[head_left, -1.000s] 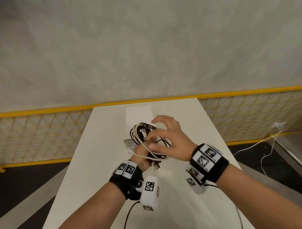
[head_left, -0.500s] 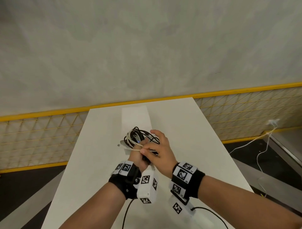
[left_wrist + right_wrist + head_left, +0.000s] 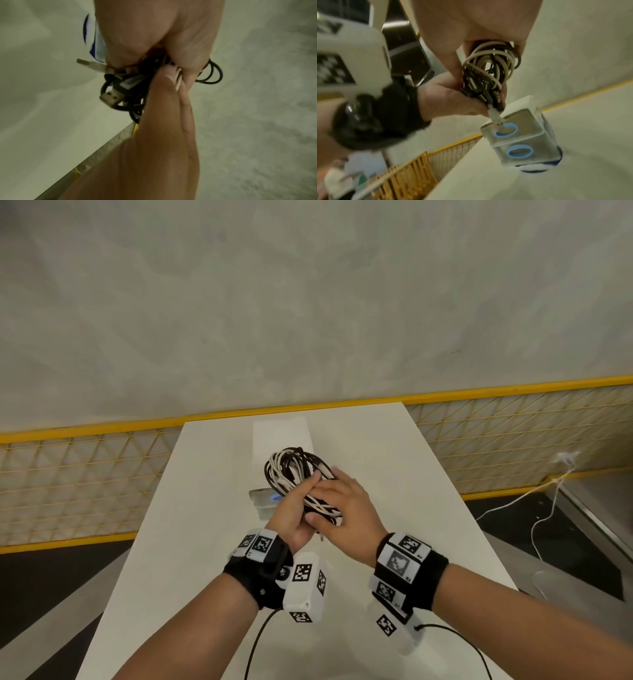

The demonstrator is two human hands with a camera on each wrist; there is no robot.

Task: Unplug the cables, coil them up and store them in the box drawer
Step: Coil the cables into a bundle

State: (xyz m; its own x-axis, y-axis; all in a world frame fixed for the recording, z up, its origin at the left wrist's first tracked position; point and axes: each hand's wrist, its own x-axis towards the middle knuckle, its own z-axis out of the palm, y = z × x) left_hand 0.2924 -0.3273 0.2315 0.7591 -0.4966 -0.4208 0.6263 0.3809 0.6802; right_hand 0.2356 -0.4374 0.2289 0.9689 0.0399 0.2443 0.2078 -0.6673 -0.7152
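A coiled bundle of black and white cables (image 3: 291, 470) is held above the white table (image 3: 411, 508). My left hand (image 3: 291, 511) grips it from below, fingers curled round the strands. My right hand (image 3: 342, 501) lies over the bundle and clasps it from the right, thumb underneath. In the left wrist view USB plugs (image 3: 111, 97) stick out of the bundle (image 3: 123, 86). The right wrist view shows the bundle (image 3: 489, 67) just above a clear drawer box (image 3: 518, 135) with two blue ring handles, both drawers closed. In the head view that box (image 3: 262, 496) is mostly hidden behind my left hand.
A yellow mesh fence (image 3: 85, 474) runs behind the table, with a grey wall above it. A loose white cable (image 3: 548, 494) lies on the dark floor to the right. Table edges fall away on both sides of my arms.
My right hand, first spread above the bundle, then pinching a white strand by the left hand, now lies closed over the coil. The bundle has stayed in my left hand.
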